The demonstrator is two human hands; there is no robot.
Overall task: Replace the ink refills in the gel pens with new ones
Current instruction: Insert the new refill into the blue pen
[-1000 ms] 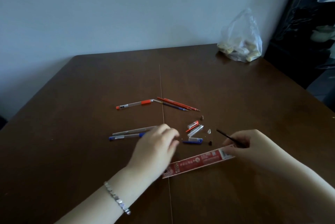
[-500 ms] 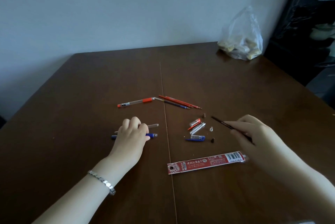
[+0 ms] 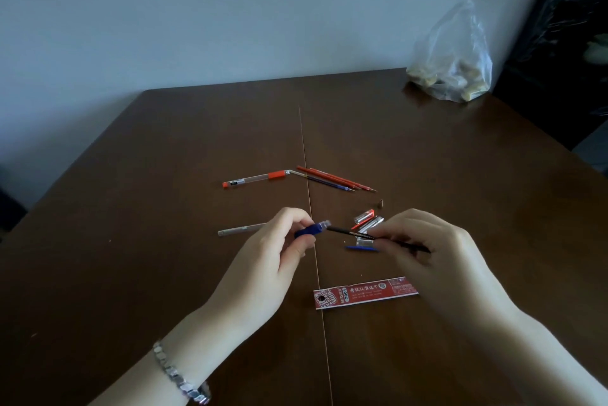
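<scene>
– Working from the near edge outward, what is found first?

– A red refill packet [image 3: 365, 293], flat on the table [image 3: 131, 241] just beside the right forearm. Neither hand touches it.

– And the hands?

– Both are raised above the table, close together. The left hand [image 3: 273, 261] grips the blue pen barrel [image 3: 311, 230], fingers curled round it, with its open end turned toward the right. The right hand [image 3: 424, 247] pinches a black refill [image 3: 353, 234] partway along its length, and the leading end sits at the barrel mouth. Whether that end has entered cannot be settled at this angle; it looks to be touching or just short.

– Behind them?

– A blue cap [image 3: 362, 246], clear caps [image 3: 368, 221] and a small tip piece [image 3: 381, 202] lie loose between the hands and the far group. A clear barrel [image 3: 241, 229] lies on the table to the left, partly behind the left hand. Further off, a red pen barrel [image 3: 255, 179] meets end to end with loose red and blue refills [image 3: 335, 180]. A plastic bag [image 3: 450, 56] stands at the far corner, well apart from the work.

– Your finding on progress?

– In my judgement, short of halfway. The pens are stripped, and no pen in view is whole and capped. One new refill is at the point of insertion. Its tip and cap must follow, and then the two barrels on the table need the same.
</scene>
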